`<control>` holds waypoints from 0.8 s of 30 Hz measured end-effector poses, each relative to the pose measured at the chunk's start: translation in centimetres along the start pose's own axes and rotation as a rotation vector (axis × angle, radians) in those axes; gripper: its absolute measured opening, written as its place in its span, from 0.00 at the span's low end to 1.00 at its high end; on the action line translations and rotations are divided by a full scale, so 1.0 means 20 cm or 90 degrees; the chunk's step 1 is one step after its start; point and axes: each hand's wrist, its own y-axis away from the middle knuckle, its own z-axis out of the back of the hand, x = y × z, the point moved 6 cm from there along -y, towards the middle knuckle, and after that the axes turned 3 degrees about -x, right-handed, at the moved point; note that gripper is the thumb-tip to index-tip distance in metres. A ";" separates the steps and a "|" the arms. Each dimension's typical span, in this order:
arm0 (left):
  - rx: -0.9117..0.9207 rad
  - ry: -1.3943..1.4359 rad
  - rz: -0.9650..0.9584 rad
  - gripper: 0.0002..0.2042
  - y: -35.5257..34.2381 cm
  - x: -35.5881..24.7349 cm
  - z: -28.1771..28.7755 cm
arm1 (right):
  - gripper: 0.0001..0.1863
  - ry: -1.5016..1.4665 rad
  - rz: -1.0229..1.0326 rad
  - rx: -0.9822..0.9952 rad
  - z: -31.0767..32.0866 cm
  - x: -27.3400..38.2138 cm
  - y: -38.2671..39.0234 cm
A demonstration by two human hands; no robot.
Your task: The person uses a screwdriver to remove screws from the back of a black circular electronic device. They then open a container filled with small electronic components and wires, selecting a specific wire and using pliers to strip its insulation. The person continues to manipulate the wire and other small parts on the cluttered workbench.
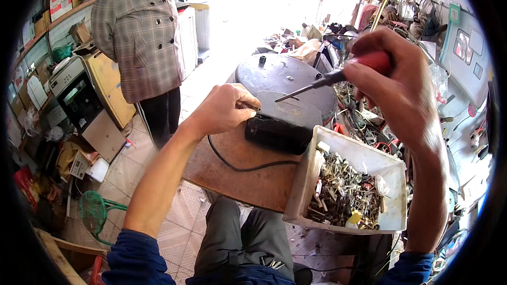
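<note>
My left hand [224, 108] rests closed on the left end of a dark grey appliance part [282, 121] that lies on a brown wooden board [237, 171]. A black cord [237, 166] runs from the part across the board. My right hand [398, 82] is raised above it and grips a red-handled screwdriver [338, 76], whose dark shaft points down and left toward the top of the part. Behind the part lies a round grey lid [280, 74] with a small knob.
A white plastic tray [369, 158] full of several screws and metal bits stands right of the board. A person in a plaid jacket [140, 26] stands at the back left. Appliances and boxes crowd the left; wires and parts pile up at the right.
</note>
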 end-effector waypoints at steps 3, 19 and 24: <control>-0.017 0.043 0.030 0.13 0.02 0.05 0.00 | 0.20 0.028 0.022 0.080 -0.16 0.01 -0.15; -0.021 0.219 0.093 0.11 0.01 0.13 -0.04 | 0.18 0.073 0.029 0.153 -0.46 -0.11 -0.31; -0.014 0.222 0.105 0.12 0.01 0.14 -0.05 | 0.19 0.075 0.027 0.164 -0.47 -0.13 -0.31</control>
